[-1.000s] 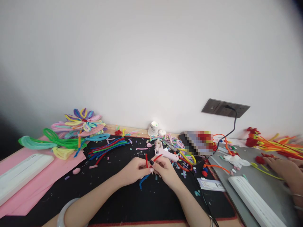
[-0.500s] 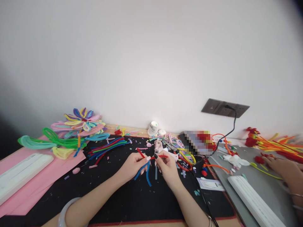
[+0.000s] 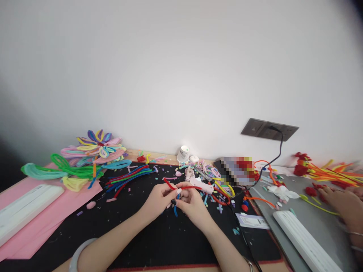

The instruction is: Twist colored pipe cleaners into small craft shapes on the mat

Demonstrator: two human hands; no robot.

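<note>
"Where are the stems?"

"The fuzzy red stem (image 3: pixel 193 187) and fuzzy blue stem (image 3: pixel 176 212) cross in the fingers, above the middle of the black cloth mat (image 3: pixel 159 243), nearer its far edge than its near red edge."

"And the grip?"

"The left hand (image 3: pixel 159 199) is pinched closed at the crossing, on the red one. The right hand (image 3: pixel 196 210) has thumb and fingers closed round the blue, with red lying over its knuckles."

"What might slip?"

"The crossing, I'd say. If the left pinch eases while the right pulls, the stems could slide or twist loose. The fingers hide the join, so a crooked bend might go unnoticed."

"Anything around them?"

"The pale pink plastic glue gun (image 3: pixel 202 186) sits just beyond the right hand; if hot, it could burn a knuckle or singe the red end. Toward the mat's right edge, a thin black cord (image 3: pixel 241 231) could snag that forearm."
</note>
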